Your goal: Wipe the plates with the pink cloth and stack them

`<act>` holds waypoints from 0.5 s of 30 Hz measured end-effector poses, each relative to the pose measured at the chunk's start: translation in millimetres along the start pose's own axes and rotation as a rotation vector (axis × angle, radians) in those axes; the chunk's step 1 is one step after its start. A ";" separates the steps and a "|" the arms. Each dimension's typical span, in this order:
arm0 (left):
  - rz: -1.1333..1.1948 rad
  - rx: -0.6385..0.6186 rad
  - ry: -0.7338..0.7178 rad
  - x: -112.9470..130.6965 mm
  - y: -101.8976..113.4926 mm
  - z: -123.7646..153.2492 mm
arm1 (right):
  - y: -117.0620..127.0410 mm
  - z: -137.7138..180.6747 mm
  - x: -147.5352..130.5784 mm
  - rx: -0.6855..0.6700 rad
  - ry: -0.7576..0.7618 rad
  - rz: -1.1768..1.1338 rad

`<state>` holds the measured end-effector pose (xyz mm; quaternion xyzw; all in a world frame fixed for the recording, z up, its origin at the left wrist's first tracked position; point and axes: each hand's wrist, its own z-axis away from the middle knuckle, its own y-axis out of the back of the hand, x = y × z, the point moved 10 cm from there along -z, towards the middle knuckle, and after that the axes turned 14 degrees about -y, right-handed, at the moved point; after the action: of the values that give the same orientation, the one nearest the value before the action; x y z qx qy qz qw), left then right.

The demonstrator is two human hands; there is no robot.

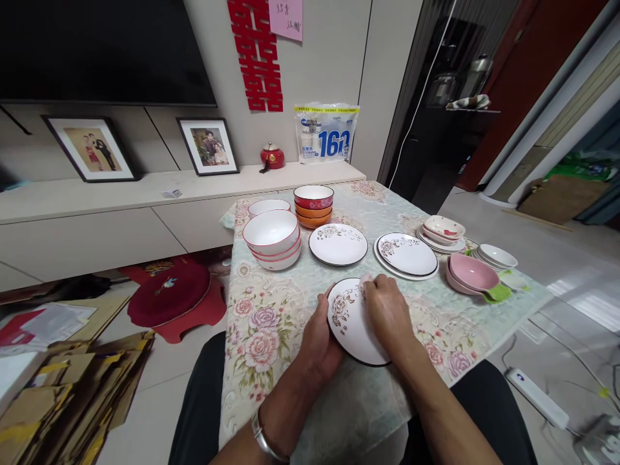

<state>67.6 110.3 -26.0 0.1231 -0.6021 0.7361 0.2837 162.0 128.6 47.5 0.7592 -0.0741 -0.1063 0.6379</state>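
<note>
White plate (356,332) is gripped by left hand (321,342), right hand (386,311) curled palm-down around cloth (364,281).

Black TV (104,51) is hanging above white cabinet (97,236); two framed photos (208,146), red lidded jar (272,157) and "160" plastic bag (327,134) are standing on it; red stool (167,294), folded cardboard (72,394), white power strip (537,395) are sitting on floor (157,403).

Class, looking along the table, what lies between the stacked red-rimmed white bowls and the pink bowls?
In the head view, a dark-rimmed floral plate, then a stack of plates topped by a similar one, nearer the pink bowls.
</note>
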 end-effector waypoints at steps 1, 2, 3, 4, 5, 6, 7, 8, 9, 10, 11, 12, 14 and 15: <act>0.015 0.002 0.001 0.1 -0.2 -0.4 | -1.0 1.8 -10.2 0.007 0.049 -0.034; 0.032 0.007 0.004 0.1 -0.2 -0.8 | -1.8 4.5 -20.1 0.002 0.103 -0.076; 0.049 0.018 0.009 -0.2 0.4 -1.2 | -1.9 8.3 -29.1 -0.012 0.158 -0.124; 0.063 0.031 0.017 -0.6 1.3 -1.4 | -0.5 13.0 -36.7 -0.033 0.212 -0.176; 0.072 0.048 0.029 -1.5 2.4 -1.5 | 2.8 18.8 -42.8 -0.059 0.266 -0.233; 0.074 0.066 0.046 -2.7 3.6 -1.2 | 7.7 25.6 -47.6 -0.093 0.325 -0.295; 0.070 0.083 0.065 -4.0 4.7 -0.6 | 13.3 33.2 -51.0 -0.139 0.387 -0.354; 0.061 0.102 0.082 -5.1 5.9 0.2 | 19.2 40.7 -52.4 -0.189 0.444 -0.402; 0.052 0.118 0.097 -5.9 6.7 1.0 | 23.8 48.4 -52.5 -0.262 0.500 -0.453; 0.046 0.129 0.108 -6.6 7.0 1.7 | 27.2 56.0 -51.7 -0.348 0.558 -0.500; 0.042 0.137 0.115 -7.1 6.9 2.3 | 29.4 61.6 -48.8 -0.430 0.594 -0.545; 0.040 0.135 0.117 -7.5 6.1 2.5 | 30.0 64.8 -44.3 -0.505 0.610 -0.583; 0.035 0.114 0.109 -7.6 3.5 1.9 | 27.2 65.1 -34.6 -0.602 0.613 -0.629; 0.031 0.100 0.101 -7.4 2.3 1.2 | 24.0 61.7 -29.6 -0.617 0.598 -0.634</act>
<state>72.1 106.8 -31.4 0.0905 -0.5515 0.7748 0.2956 118.1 72.9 63.0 0.5188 0.3788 -0.0895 0.7612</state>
